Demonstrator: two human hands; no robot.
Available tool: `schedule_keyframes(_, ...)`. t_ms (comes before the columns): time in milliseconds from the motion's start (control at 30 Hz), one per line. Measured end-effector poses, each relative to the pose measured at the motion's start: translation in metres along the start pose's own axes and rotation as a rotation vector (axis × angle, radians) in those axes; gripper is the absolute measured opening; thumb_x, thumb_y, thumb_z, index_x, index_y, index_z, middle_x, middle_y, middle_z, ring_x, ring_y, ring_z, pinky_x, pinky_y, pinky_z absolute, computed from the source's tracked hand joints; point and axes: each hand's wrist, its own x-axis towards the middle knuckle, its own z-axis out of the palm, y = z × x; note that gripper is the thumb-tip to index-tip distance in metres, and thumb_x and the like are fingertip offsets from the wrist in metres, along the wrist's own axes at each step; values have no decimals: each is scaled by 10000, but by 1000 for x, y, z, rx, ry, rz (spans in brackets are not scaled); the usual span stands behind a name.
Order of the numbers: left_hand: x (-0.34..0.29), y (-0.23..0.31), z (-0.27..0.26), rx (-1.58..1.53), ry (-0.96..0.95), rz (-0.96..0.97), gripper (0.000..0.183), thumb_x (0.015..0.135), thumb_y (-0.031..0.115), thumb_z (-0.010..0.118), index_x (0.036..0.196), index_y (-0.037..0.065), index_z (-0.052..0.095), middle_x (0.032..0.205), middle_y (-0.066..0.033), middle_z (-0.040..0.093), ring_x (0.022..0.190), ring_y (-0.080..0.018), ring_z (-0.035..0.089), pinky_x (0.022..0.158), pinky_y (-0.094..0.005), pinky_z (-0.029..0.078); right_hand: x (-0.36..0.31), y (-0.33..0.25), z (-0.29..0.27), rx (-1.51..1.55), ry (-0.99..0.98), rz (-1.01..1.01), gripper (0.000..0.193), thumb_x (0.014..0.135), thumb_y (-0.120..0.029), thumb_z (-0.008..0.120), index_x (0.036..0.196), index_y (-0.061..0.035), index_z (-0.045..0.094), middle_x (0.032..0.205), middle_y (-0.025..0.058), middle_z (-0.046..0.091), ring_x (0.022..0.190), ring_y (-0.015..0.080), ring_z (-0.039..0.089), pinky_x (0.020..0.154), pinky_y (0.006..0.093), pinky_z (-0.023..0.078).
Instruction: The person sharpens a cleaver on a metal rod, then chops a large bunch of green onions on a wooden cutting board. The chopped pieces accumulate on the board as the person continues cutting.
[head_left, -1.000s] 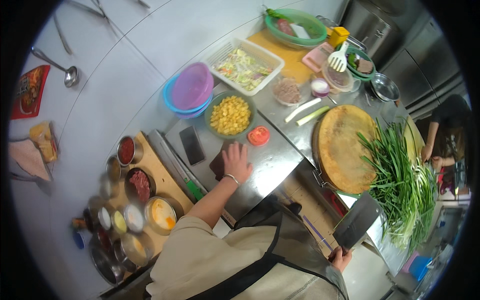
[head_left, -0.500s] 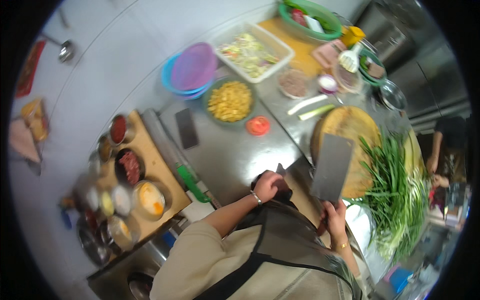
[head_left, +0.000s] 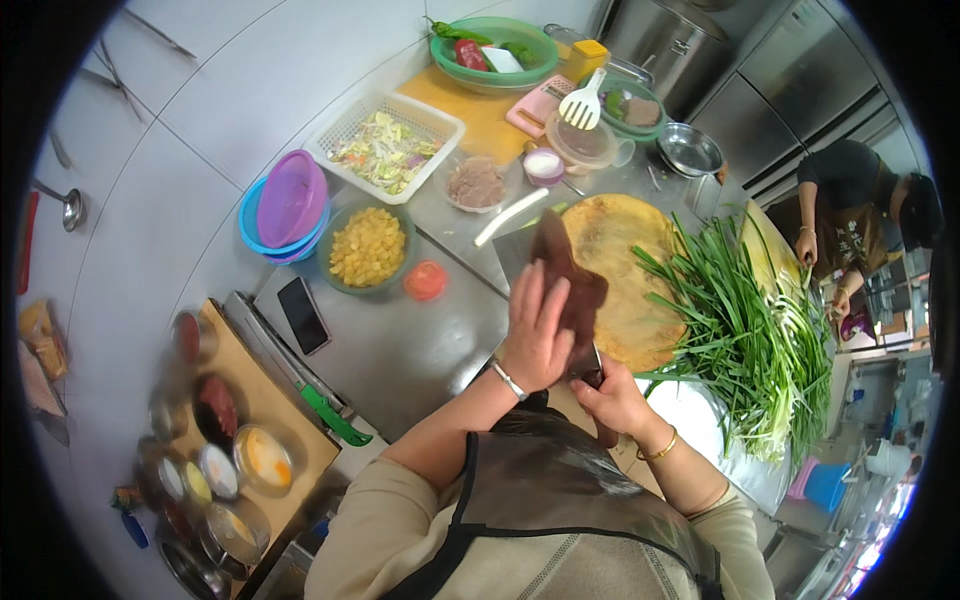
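In the head view, we are seeing the right hand (head_left: 615,398) wrapping its grip round the handle of a cleaver (head_left: 514,250), whose grey blade is slanting up and to the left, partly hiding behind a dark brown cloth-like piece (head_left: 572,262). The left hand (head_left: 535,335) is laying its nearly straight fingers against that piece, and we are not managing to tell whether its grip is clasping it. Both hands are working just in front of the round chopping board (head_left: 640,290), the brown piece overlapping its left edge in our view. On the right, a heap of spring onions (head_left: 760,330) is spilling across the board's edge. On the worktop (head_left: 420,340) to the left, a red tomato piece (head_left: 426,281) is sitting just beside a bowl of yellow cubes (head_left: 368,248), and a phone (head_left: 303,315) is lying near them. At far right, a co-worker (head_left: 850,210) is bending beside the spring onions.
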Motion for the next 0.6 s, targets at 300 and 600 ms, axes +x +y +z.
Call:
schedule_keyframes(300,59,-48,3,-1392,523,-913,259,904,100,505,1157,44,509,1095,-33,575,939,-166,556,810,-277,449,-55,-5,-15,379,17,92,221,842,-13,602,1055,2,544,688,32,542,514,93,499,502,250,464)
schedule_keyframes(600,47,56,4,-2024,-121,-922,484,966,333,342,1310,-1,411,1230,-161,530,1012,-293,584,873,-405,486,-19,-2,-27,410,84,188,398,904,-399,578,825,-12,528,599,43,527,481,138,511,494,268,452)
